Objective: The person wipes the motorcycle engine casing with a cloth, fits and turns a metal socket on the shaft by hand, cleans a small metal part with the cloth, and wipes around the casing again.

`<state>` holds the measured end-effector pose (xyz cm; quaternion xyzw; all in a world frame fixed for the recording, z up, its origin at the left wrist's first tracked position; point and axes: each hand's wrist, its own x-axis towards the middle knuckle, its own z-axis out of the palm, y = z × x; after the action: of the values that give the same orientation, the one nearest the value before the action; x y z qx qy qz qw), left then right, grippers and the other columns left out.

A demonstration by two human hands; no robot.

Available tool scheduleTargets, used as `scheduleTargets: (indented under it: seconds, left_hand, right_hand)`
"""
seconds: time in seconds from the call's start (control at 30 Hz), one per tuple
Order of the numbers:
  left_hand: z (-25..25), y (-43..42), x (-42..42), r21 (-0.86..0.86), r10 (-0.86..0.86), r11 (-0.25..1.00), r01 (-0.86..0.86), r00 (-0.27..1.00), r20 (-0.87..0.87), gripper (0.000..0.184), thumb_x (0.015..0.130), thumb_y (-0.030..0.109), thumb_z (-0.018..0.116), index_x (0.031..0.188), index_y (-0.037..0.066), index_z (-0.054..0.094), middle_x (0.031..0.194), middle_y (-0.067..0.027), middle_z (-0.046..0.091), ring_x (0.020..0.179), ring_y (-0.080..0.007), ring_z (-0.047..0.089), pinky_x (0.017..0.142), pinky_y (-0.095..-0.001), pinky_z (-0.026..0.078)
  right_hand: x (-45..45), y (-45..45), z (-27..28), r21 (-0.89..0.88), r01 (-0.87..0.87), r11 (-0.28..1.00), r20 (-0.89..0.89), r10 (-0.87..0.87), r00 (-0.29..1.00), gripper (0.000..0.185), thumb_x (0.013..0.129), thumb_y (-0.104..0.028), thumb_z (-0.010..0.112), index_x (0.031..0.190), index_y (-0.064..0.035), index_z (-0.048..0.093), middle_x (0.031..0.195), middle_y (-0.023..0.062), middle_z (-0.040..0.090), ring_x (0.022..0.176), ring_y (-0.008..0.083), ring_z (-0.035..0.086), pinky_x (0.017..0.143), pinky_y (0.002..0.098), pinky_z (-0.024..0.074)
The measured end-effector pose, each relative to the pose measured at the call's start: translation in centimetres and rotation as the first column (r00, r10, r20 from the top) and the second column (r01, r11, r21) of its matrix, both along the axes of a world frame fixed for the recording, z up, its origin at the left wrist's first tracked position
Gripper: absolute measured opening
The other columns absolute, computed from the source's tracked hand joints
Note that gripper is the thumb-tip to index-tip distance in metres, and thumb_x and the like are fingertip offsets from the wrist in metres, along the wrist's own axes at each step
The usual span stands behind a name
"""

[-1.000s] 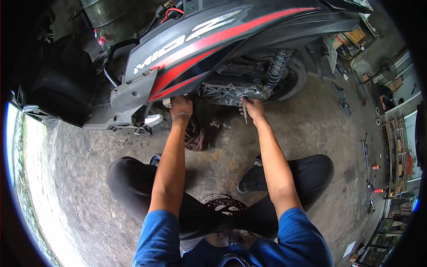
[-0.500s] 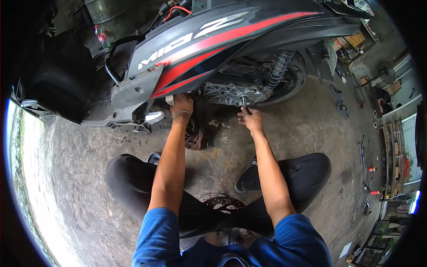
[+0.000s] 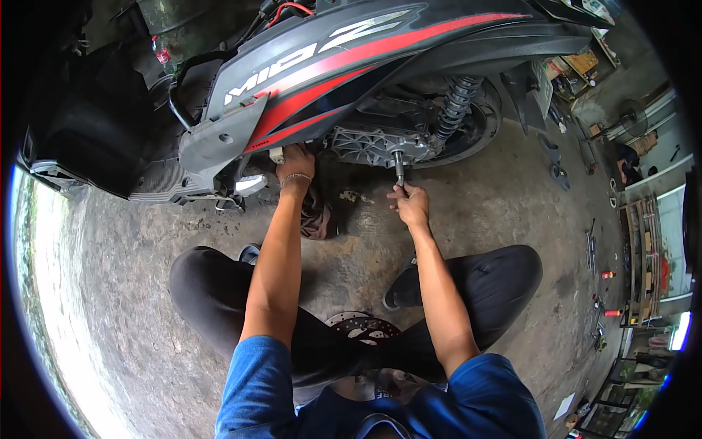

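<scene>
A dark scooter body panel [image 3: 314, 66] with red stripes spans the top of the view. Below it is the metal engine case [image 3: 365, 146], with a metal shaft [image 3: 398, 162] standing out toward me. My right hand [image 3: 412, 205] has its fingers closed around the near end of the shaft. Under the panel's lower edge, my left hand [image 3: 295, 164] reaches in beside a small pale block [image 3: 276, 155]; its fingertips are hidden. A crumpled brown cloth [image 3: 316, 219] lies on the floor just below my left hand.
A perforated brake disc [image 3: 362, 323] lies between my legs. The shock absorber [image 3: 459, 106] and rear wheel [image 3: 486, 124] are right of the engine case. Sandals [image 3: 559, 175], tools [image 3: 591, 245] and a wooden pallet [image 3: 642, 256] are farther right. A drum [image 3: 175, 29] stands at upper left.
My right hand has moved down, away from the engine case, and more of the shaft shows. My left hand has stayed under the panel. The view has shifted slightly.
</scene>
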<state>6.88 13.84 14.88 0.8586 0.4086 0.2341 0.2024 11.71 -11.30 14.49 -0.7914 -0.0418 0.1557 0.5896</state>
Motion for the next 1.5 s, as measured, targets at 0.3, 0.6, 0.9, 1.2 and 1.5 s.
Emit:
scheduleTargets:
  seconds: [0.3,0.6,0.9,1.2,1.5]
  left_hand:
    - [-0.2,0.1,0.0,0.008,0.015,1.0,-0.015,1.0,0.003,0.039,0.086,0.03,0.039,0.078,-0.004,0.055,0.076,-0.0229,0.06,0.07,-0.0399,0.058,0.061,-0.0449,0.047]
    - [-0.7,0.0,0.3,-0.028,0.025,0.999,-0.024,1.0,0.009,0.039,0.086,0.031,0.039,0.077,-0.003,0.056,0.076,-0.0228,0.06,0.07,-0.0401,0.058,0.062,-0.0454,0.047]
    - [-0.9,0.3,0.4,0.01,0.012,1.0,-0.012,1.0,0.02,0.038,0.086,0.03,0.039,0.075,-0.002,0.057,0.072,-0.0228,0.06,0.068,-0.0404,0.057,0.061,-0.0455,0.046]
    - [-1.8,0.3,0.3,0.088,0.013,0.996,-0.012,1.0,-0.009,0.034,0.085,0.028,0.042,0.072,-0.001,0.055,0.07,-0.0223,0.059,0.065,-0.0403,0.057,0.057,-0.045,0.046]
    - [-2.1,0.5,0.2,0.189,0.023,0.981,-0.034,0.998,0.056,0.032,0.084,0.026,0.042,0.071,0.0,0.055,0.069,-0.0219,0.059,0.061,-0.0408,0.056,0.055,-0.046,0.045]
  right_hand:
    - [0.8,-2.8,2.0,-0.165,-0.182,0.969,-0.148,0.158,0.976,0.017,0.08,-0.01,0.058,0.09,0.0031,0.061,0.071,0.0075,0.063,0.046,0.0097,0.051,0.044,0.0183,0.0409]
    - [2.5,-2.4,2.4,-0.089,-0.111,0.99,-0.055,0.106,0.993,0.019,0.076,-0.011,0.062,0.088,0.0035,0.061,0.07,0.0067,0.061,0.054,0.0095,0.053,0.051,0.019,0.044]
    - [4.2,0.7,1.6,-0.016,0.047,0.999,0.045,-0.047,0.998,0.022,0.076,-0.015,0.064,0.086,0.0036,0.061,0.072,0.0067,0.06,0.057,0.0103,0.053,0.053,0.0208,0.0461]
    - [5.1,-0.5,-3.5,0.663,0.308,0.682,-0.567,0.189,0.802,0.022,0.082,-0.017,0.057,0.095,0.0013,0.059,0.08,0.0083,0.06,0.066,0.0124,0.054,0.062,0.0221,0.0466]
    - [3.7,0.1,-3.0,0.678,0.349,0.647,-0.568,0.16,0.807,0.029,0.085,-0.022,0.051,0.099,0.0016,0.058,0.081,0.0078,0.062,0.064,0.0137,0.055,0.058,0.0228,0.0455]
